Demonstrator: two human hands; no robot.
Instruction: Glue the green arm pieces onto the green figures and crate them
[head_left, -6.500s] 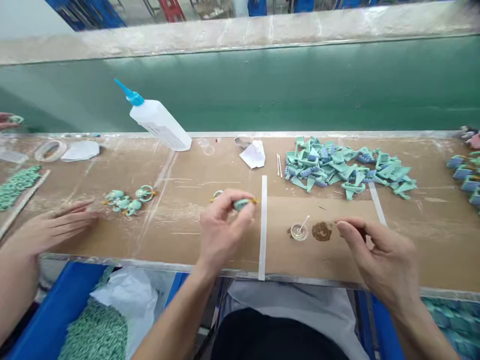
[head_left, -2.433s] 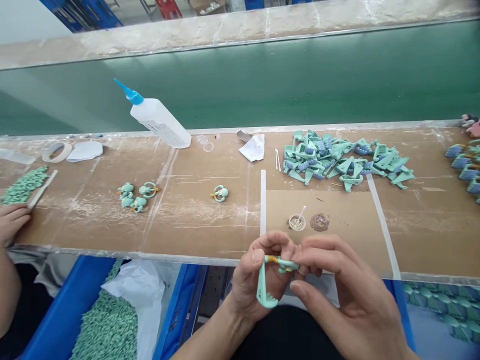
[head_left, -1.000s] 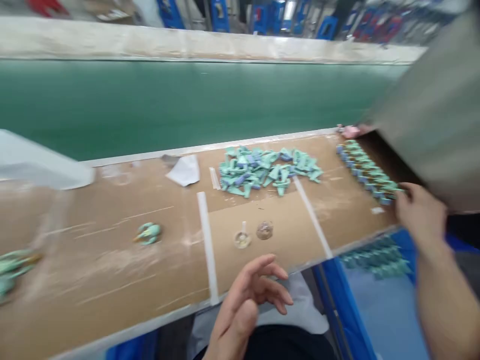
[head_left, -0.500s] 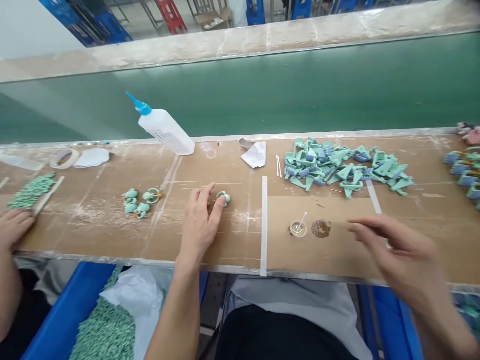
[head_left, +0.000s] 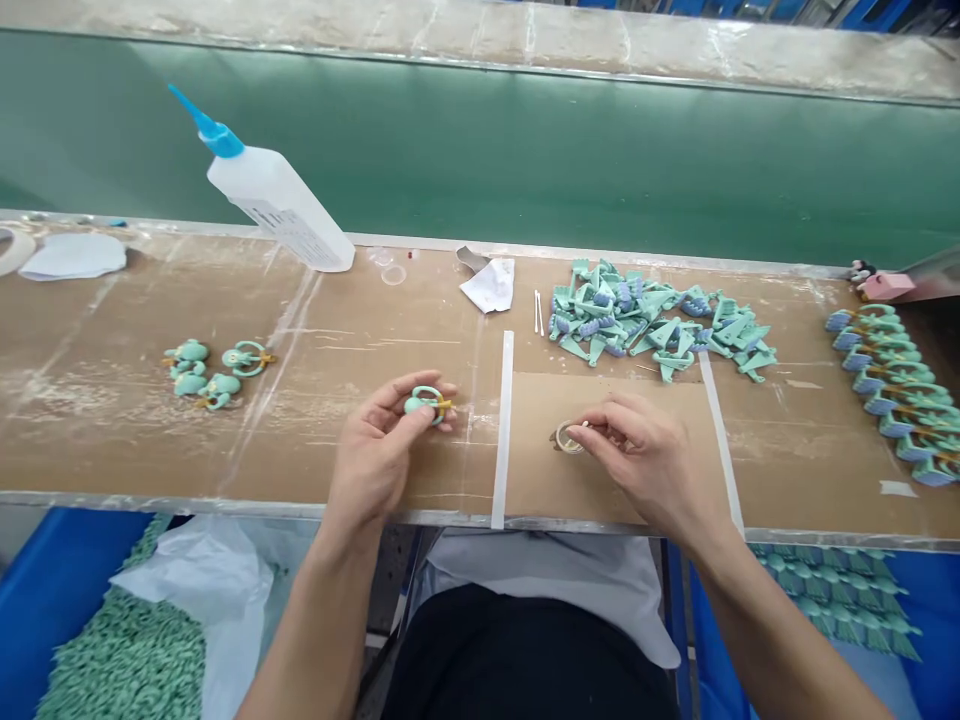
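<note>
Here's the left hand, just left of the white tape strip, and its fingers are pinching a mint-green ring piece between thumb and fingertips, the yellow part pointing toward the strip. Over to the right of the strip, the right hand comes in low, thumb and fingers pressed together on a white-tipped stick, mostly hidden, right at the small round cup on the table.

Beyond the cup, up and right of the strip, there's a jumbled heap of green and purple parts, with two cotton swabs lying between that heap and the strip's far end. Crumpled white paper sits just past that same end. Well left of the strip, a little cluster of green figures rests on the table, and the white bottle with its blue nozzle leans behind. Far right of the strip, a neat row of assembled pieces runs along the table, a pink object at its far end. Below the table's edge, left of the strip, a blue bin holds masses of small green parts.
</note>
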